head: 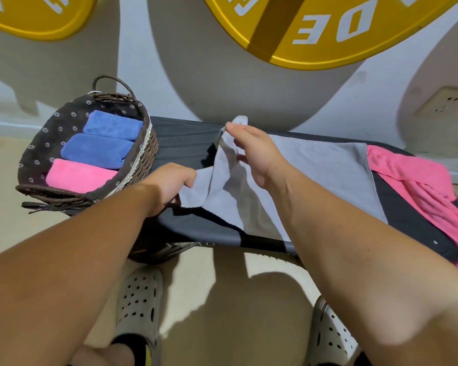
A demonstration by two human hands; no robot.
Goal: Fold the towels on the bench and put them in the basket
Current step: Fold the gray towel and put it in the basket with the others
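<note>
A grey towel point(325, 165) lies spread over the dark bench point(180, 143). My right hand point(254, 151) pinches its far left corner and holds it lifted. The near left corner is gripped by my left hand point(169, 183) just above the bench. At the bench's left end stands a wicker basket point(146, 157) with a flowered dark lining. In it lie two folded blue towels point(101, 149) and one folded pink towel point(77, 175). A crumpled pink towel point(418, 186) lies on the bench's right end.
The bench stands against a pale wall point(132, 75) with yellow round signs point(320, 27) and a wall socket point(444, 101). My feet in perforated grey clogs point(140, 302) stand on the beige floor before the bench.
</note>
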